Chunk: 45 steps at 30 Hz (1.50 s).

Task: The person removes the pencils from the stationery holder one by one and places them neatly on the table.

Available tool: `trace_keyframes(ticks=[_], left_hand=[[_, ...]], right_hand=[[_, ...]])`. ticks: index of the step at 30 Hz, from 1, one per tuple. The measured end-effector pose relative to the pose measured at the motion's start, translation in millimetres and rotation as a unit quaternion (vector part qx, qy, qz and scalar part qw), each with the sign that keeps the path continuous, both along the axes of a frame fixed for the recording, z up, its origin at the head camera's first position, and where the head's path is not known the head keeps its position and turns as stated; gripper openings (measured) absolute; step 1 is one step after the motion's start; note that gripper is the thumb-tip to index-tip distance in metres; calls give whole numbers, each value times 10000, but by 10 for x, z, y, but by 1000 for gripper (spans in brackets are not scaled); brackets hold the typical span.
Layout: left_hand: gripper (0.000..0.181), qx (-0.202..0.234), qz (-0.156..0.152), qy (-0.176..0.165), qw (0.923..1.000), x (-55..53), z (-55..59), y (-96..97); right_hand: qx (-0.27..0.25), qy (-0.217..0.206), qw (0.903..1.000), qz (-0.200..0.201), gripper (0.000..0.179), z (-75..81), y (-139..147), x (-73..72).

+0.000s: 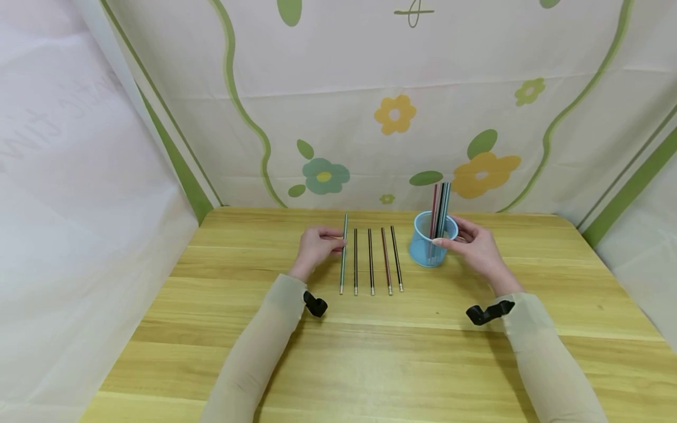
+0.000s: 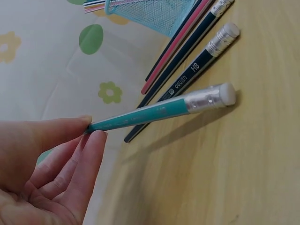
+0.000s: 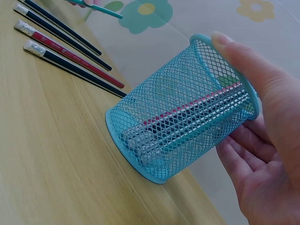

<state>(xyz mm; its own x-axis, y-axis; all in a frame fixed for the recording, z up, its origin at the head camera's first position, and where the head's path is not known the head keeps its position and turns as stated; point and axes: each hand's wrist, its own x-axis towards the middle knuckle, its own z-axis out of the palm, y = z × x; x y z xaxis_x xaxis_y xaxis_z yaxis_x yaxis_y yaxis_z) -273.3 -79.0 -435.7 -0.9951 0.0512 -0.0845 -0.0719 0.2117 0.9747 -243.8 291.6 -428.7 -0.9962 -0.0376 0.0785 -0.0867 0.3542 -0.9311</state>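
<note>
Between thumb and fingertips, my left hand (image 1: 316, 248) pinches a teal pencil (image 2: 150, 112) with a white eraser at its near end. In the left wrist view that eraser end appears raised off the wood, with a shadow beneath. My right hand (image 1: 478, 249) grips the rim of a light-blue mesh pencil cup (image 3: 164, 108), thumb over the near edge and fingers behind. Upright inside the cup stand several pencils (image 1: 442, 202), red, dark and teal. Right of the teal pencil, black pencils (image 1: 371, 258) and a red pencil (image 1: 386, 261) lie in a row, erasers toward me.
Everything rests on a wooden table (image 1: 365, 364). A white cloth (image 1: 338, 70) printed with flowers hangs behind its back edge, and more cloth (image 1: 79, 205) hangs at the sides. Black wrist cameras (image 1: 315, 305) are strapped to both sleeves.
</note>
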Motion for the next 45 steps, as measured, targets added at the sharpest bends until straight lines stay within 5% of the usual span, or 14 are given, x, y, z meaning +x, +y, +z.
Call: trace_keyframes(ticks=[17, 45], left_hand=[[21, -46, 322, -203, 9993, -40, -157, 8], [19, -275, 528, -360, 9976, -18, -149, 63]], right_hand=[[72, 26, 10000, -8, 84, -11, 1, 1], [110, 47, 9999, -30, 82, -6, -2, 2]])
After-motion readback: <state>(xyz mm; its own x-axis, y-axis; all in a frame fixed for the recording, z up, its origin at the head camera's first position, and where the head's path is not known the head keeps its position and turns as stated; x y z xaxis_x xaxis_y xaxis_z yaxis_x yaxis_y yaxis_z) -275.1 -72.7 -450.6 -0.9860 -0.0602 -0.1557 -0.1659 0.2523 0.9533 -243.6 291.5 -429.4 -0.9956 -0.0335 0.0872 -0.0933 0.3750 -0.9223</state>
